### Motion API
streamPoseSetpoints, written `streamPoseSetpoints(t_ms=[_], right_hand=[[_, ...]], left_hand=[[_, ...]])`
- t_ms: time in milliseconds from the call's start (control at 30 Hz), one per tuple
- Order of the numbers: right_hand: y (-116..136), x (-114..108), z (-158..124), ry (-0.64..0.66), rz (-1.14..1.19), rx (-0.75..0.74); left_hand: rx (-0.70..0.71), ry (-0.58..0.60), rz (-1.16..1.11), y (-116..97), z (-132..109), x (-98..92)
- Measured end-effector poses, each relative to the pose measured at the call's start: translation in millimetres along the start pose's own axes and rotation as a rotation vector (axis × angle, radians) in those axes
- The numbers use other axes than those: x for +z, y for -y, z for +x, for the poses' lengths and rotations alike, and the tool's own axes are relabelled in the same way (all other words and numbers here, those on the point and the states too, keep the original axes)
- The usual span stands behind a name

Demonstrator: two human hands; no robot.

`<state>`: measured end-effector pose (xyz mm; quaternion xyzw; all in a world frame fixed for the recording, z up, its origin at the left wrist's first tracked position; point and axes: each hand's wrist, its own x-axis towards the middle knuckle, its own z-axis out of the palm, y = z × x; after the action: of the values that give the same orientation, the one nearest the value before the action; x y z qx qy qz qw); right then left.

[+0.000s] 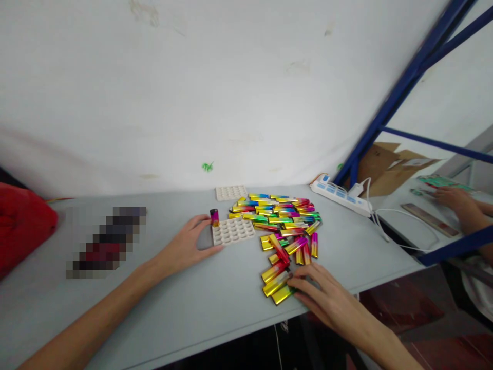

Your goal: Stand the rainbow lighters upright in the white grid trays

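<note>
A grey table (185, 308) stretches across the frame before us, strewn right of centre with shiny multicoloured lighters (285, 220). A white holed tray (234, 238) sits mid-frame, one lighter (214, 217) upright at its upper-left corner; a second tray (231, 193) lies behind. A white power strip (341, 197) rests at right, red fabric (25, 223) at far left, near a pixelated object (108, 241).

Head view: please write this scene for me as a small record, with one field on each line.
Left hand: at the left end of the near tray
Tray contents: one upright lighter, far left corner
Right hand: fingers at the near end of the lighter pile
Pile colours: metallic, mixed
Behind near tray: second tray, by the wall
Right of pile: white power strip
</note>
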<state>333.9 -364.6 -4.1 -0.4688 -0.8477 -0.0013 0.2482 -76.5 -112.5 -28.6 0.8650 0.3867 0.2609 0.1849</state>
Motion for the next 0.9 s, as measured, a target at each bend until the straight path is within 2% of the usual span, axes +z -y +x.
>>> streamPoseSetpoints(t_ms=[167,300,367,467,567,633,733,800,900], right_hand=[[-1.4,2.2,7.4,-0.052,0.012,-0.009],[-7.3,-1.8,24.1,-0.114,0.233,0.218],[-15.2,-4.3,44.8,-0.193,0.395,0.349],[-30.2,-6.9,92.3,-0.326,0.662,0.486],[-40.9,-6.5,148.5,-0.400,0.827,0.517],[-43.3,-3.2,183.9,-0.337,0.975,0.480],[-42.6,7.7,225.8,-0.174,1.214,0.436],[-40.9,18.8,243.4,-0.122,1.249,0.444],[-37.7,38.6,253.1,-0.117,1.222,0.515]], left_hand=[[0.021,-0.005,0.018,0.5,-0.4,-0.5],[0.024,0.000,0.021,2.0,-0.2,1.3],[0.018,0.006,0.018,2.5,-0.1,2.2],[0.011,0.011,0.018,2.8,-0.4,2.6],[0.016,0.007,0.022,2.6,-1.2,2.3],[0.017,0.005,0.030,2.1,-1.9,2.0],[0.010,0.009,0.043,1.0,-2.9,1.3],[0.016,0.016,0.044,0.6,-3.4,0.8],[0.027,0.017,0.037,0.7,-3.8,0.3]])
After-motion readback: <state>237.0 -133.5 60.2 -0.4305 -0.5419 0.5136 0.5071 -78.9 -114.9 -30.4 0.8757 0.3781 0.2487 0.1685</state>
